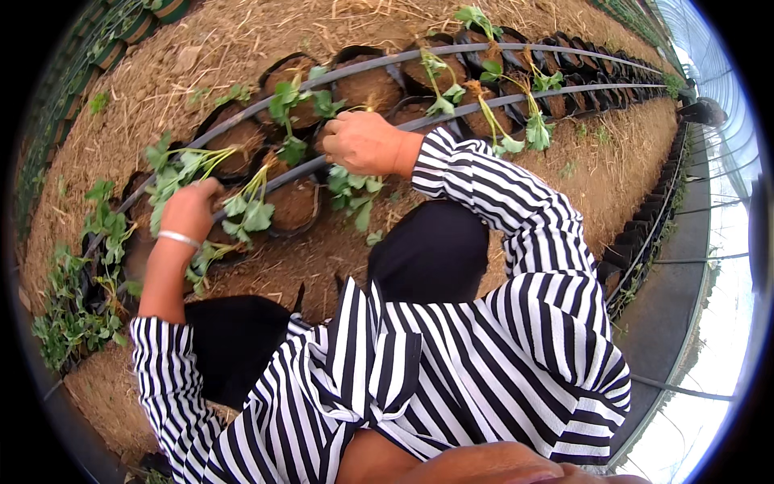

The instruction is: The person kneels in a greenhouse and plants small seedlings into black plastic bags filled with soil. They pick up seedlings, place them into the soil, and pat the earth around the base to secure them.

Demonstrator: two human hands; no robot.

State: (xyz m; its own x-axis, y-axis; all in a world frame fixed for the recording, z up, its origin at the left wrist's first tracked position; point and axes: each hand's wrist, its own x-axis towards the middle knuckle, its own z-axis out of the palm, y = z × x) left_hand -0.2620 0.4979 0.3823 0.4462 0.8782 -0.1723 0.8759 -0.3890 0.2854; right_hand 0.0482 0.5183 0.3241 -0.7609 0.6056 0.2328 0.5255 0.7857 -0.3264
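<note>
My left hand (190,209) is among leafy seedlings at the left, its fingers near the stems of a seedling (175,175); its grip is unclear. My right hand (363,142), knuckles up, reaches over a black grow bag of soil beside the nearer drip pipe (302,169). Its fingertips are partly hidden, so what it holds cannot be told. Between my hands, a bare-root seedling (250,212) lies across the nearer pipe, and another (289,109) across the farther one. A leafy seedling (355,190) is just below my right hand. A soil-filled grow bag (293,206) stands between my hands.
Two rows of black grow bags (367,81) run to the upper right under two pipes, with more seedlings (490,124) laid over them. Dense strawberry-like plants (72,308) stand at the far left. Straw-strewn soil (199,48) lies beyond. Another bag row (635,236) is at the right.
</note>
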